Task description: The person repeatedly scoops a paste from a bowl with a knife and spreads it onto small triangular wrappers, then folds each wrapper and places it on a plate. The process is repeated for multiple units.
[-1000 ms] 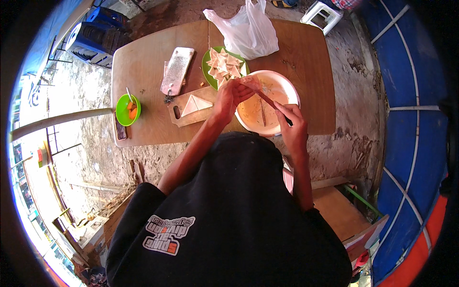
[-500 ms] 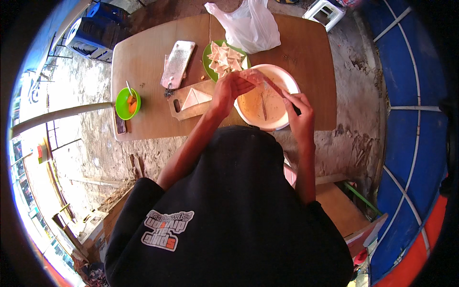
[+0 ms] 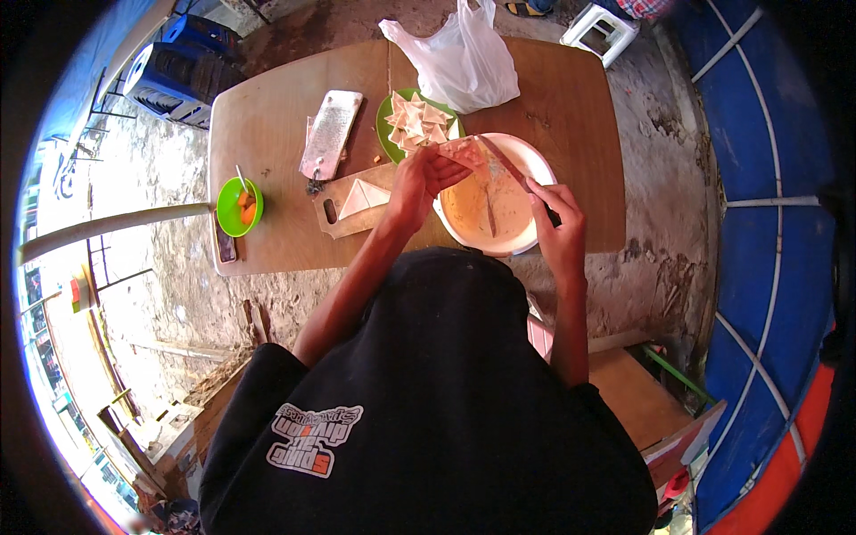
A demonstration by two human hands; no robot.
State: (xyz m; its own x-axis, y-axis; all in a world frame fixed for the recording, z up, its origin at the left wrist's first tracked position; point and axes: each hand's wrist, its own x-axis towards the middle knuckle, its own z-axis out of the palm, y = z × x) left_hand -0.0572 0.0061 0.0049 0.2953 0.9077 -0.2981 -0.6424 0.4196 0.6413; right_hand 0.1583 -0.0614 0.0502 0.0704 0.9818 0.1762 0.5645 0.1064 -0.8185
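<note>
The left hand [image 3: 419, 185] is at the near-left rim of the basin [image 3: 544, 174], a wrapper [image 3: 467, 155] with pinkish filling lying along its fingers and partly over the basin — whether that grip is pinched together, I cannot tell. The right hand [image 3: 560, 218] has its grip clamped on the dark handle of a knife [image 3: 505, 161], whose blade slants above the basin, its tip near the wrapper. A utensil [image 3: 490, 212] lies in the basin's orange mix. On the worktop [image 3: 580, 107], to the left, are a board [image 3: 344, 189] bearing pale triangles [image 3: 364, 196] — and a grater [image 3: 333, 134] beyond it.
</note>
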